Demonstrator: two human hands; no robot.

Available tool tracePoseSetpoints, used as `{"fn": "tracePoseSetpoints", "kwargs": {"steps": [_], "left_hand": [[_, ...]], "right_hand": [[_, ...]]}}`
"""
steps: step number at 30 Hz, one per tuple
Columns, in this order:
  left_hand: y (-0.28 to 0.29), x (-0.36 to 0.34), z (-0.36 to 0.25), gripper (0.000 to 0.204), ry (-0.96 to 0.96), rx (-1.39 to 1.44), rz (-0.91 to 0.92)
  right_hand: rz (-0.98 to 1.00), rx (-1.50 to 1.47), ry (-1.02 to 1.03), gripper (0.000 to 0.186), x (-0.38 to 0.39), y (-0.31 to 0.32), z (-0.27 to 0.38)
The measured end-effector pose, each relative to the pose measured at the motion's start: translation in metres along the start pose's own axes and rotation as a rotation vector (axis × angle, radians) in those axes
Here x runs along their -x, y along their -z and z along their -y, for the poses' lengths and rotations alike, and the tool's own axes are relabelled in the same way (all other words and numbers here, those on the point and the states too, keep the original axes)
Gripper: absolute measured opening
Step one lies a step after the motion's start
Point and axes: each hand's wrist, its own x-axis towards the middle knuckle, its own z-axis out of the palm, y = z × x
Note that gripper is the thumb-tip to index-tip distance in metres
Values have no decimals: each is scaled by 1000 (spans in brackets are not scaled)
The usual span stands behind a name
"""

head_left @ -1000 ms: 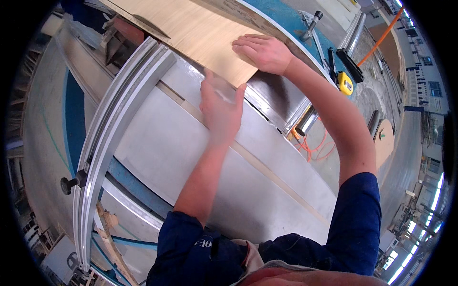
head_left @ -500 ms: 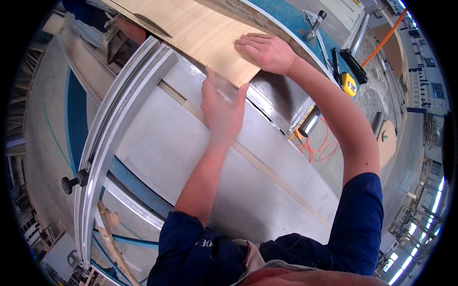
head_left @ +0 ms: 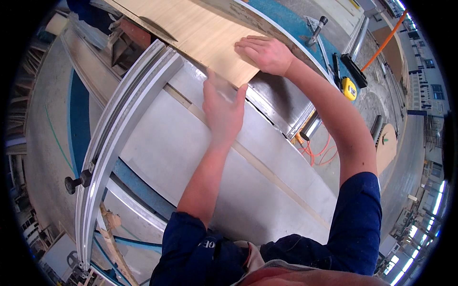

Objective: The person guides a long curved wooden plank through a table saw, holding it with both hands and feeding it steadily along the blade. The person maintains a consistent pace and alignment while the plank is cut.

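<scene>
A pale wood-grained board [head_left: 210, 35] lies on the metal bed of a saw table [head_left: 167, 128] at the far side. My right hand [head_left: 265, 55] rests on top of the board near its right edge, fingers stretched out and close together. At the board's near end is my left hand [head_left: 223, 107], its thumb and fingers spread, thumb at the near corner and fingertips along the left edge. A slight blur covers part of this hand. Beside the board's left edge, a dark curved saw blade [head_left: 157, 29] shows, not far beyond my left hand.
An aluminium rail [head_left: 126, 109] with a black knob [head_left: 71, 185] crosses on the left. A long fence [head_left: 281, 31] runs along the board's right. Beyond it are a yellow tape measure [head_left: 349, 88] and a black-handled lever [head_left: 317, 31]. An orange cable [head_left: 312, 155] lies lower right.
The saw table and rail sit slightly farther right and lower in the picture. Both hands keep nearly the same places on the board, with no clear movement of the board.
</scene>
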Motion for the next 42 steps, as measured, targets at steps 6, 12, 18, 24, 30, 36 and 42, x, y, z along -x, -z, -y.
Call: {"fn": "tracePoseSetpoints", "kwargs": {"steps": [6,12,18,24,30,36,42], "left_hand": [[4,-6,-3,50,29,11,10],[8,-14,3,48,-4,4,-6],[11,-21,-2,48,64,16,47],[11,-27,7,51,31,-16,10],[11,-28,3,52,64,-12,-53],[6,-22,-11,49,126,-57,-106],[0,-24,6,43,101,0,-107]], "right_hand": [[-204,35,107,28,-8,-5,-2],[-204,42,82,28,-16,-12,-3],[-220,24,103,28,-20,-16,-9],[-254,68,114,28,-29,-19,-8],[-226,73,85,26,-29,-24,-11],[-260,62,87,26,-29,-28,-12],[-182,72,70,35,-30,-20,-7]]}}
